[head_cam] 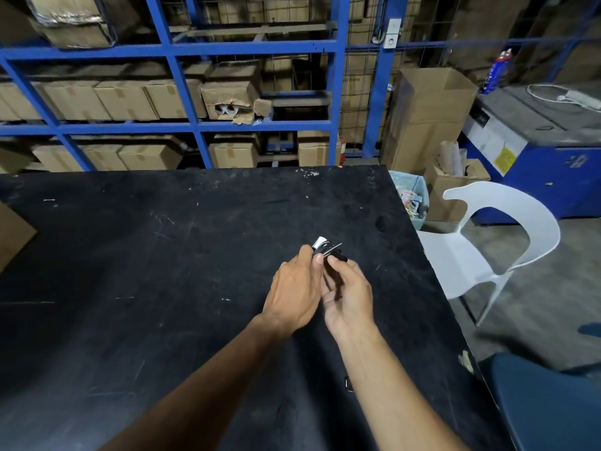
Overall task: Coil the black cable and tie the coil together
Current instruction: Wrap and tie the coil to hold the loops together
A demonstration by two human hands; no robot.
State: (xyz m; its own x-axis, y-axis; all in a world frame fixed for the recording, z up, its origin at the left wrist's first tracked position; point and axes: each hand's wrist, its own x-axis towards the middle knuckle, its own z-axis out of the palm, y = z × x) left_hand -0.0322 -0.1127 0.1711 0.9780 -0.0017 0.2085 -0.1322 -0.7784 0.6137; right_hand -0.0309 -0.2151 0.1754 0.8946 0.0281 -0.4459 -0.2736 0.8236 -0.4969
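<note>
Hands (320, 288) — both pinching cable (328, 252)

I saw the black cable (331, 255) bunched into a small, tight coil, held up off the dark table rather than lying on it. Most of it was hidden, so I could not count its loops. A white, silvery end stuck out at the top, and thin strands poked out toward the right.

Most of the black cable (335, 271) is hidden between the left hand (294, 292) and the right hand (349, 296). Its tie is too small to make out. The cardboard box (13, 234) is cut off by the picture's left edge.
</note>
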